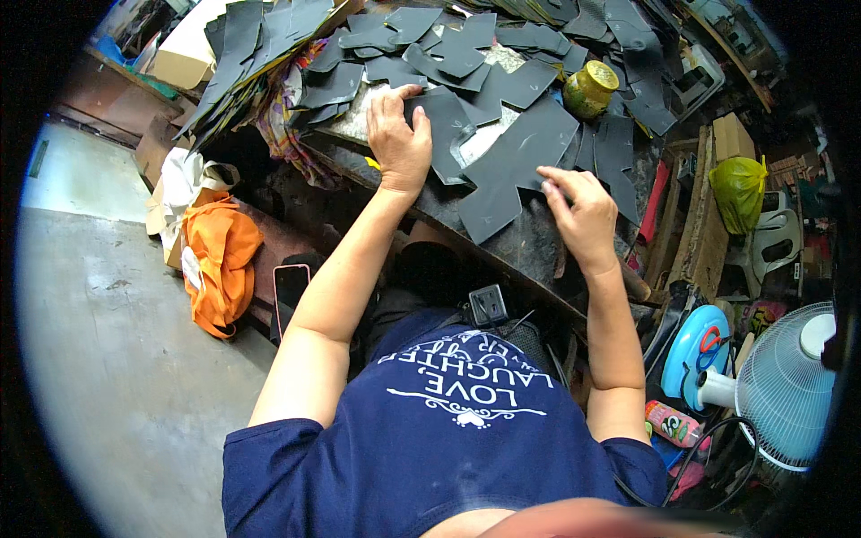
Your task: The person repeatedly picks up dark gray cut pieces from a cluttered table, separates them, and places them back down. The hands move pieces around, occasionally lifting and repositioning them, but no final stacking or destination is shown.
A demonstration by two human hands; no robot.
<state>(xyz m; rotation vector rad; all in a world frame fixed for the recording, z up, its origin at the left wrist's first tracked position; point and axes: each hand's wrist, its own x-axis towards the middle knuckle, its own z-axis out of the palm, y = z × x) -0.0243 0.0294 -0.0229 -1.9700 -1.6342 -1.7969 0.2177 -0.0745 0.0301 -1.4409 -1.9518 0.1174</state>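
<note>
Dark grey, flat cut-out pieces with notched outlines cover the worktable [430, 208]. The largest, a broad notched piece [516, 161], lies in front of me and reaches the table's near edge. My right hand [583, 215] is at this piece's right edge, index fingertip touching it, with thumb and index apart. Farther left, my left hand [399, 143] is over the near edge of the pile, beside a curved dark piece [439, 130]. Its thumb stands away from its fingers, and I see nothing held. The undersides of both hands are hidden.
A yellow-lidded jar [589, 90] stands among the pieces. At the far left leans a thick stack of dark sheets [247, 58]. An orange cloth [220, 264] hangs left of my arm, near a phone [290, 291]. A white fan [785, 386] and a pink bottle [673, 423] are at right.
</note>
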